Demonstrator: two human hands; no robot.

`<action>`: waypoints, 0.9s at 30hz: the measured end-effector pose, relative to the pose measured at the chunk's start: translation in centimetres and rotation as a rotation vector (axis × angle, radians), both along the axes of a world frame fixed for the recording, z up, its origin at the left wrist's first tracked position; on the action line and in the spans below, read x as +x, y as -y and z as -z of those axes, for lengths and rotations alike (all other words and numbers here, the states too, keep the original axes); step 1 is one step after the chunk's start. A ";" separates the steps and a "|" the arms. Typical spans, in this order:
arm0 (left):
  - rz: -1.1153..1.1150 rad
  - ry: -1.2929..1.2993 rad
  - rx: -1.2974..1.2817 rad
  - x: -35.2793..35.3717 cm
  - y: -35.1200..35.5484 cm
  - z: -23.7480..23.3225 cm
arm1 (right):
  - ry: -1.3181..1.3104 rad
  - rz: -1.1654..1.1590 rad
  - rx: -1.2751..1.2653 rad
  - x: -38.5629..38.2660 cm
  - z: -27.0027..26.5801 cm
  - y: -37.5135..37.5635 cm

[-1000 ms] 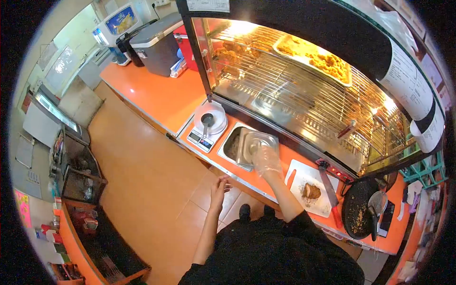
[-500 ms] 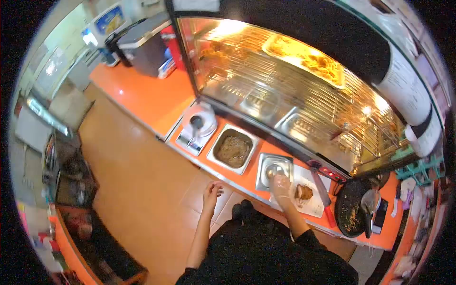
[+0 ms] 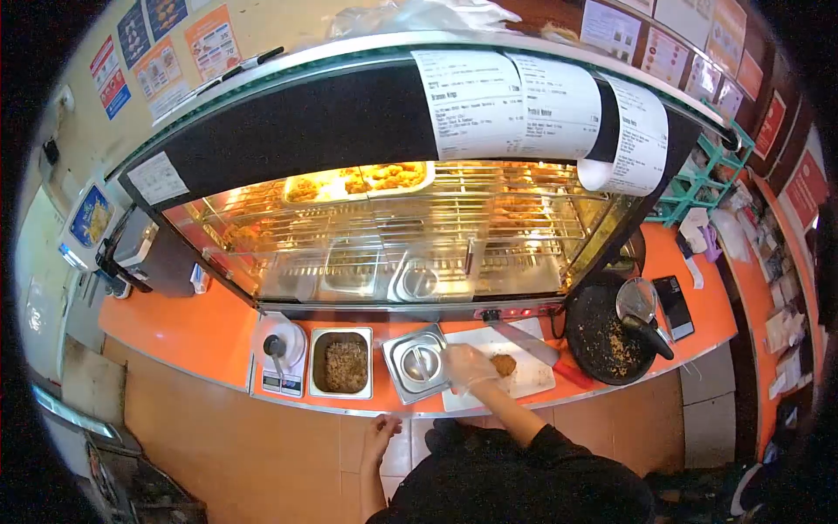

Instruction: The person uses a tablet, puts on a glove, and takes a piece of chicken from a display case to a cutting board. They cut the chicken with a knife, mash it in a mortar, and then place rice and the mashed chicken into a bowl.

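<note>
Two grips | right grip (image 3: 469,367): gloved, over the board (image 3: 534,382), between lid (image 3: 417,362) and cutlet (image 3: 503,364), just beside both; fingers apart or together, cannot tell | left grip (image 3: 381,434): fingers apart, empty, below the counter (image 3: 205,336) edge

Your right hand (image 3: 467,367), gloved, reaches forward with the arm bent at the elbow, palm down; its grip is unclear. Your left hand (image 3: 381,432) hangs low, bare, fingers loose and empty
</note>
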State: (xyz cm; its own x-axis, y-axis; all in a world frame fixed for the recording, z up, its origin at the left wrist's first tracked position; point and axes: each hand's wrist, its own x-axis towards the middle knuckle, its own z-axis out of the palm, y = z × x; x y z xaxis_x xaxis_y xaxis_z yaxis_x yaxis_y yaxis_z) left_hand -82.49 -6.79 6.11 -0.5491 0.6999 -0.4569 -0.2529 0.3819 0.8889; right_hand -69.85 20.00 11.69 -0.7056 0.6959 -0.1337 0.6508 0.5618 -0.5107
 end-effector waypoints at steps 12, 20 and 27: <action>0.385 -0.141 0.138 2.8 -7.1 -0.6 | -0.399 0.166 0.143 16.7 4.1 -5.3; 0.403 -0.128 0.084 2.9 -6.9 0.0 | -0.050 0.142 0.182 11.5 1.1 0.2; 0.450 -0.220 0.058 3.1 -7.3 0.4 | -0.056 0.038 0.628 9.2 6.7 1.0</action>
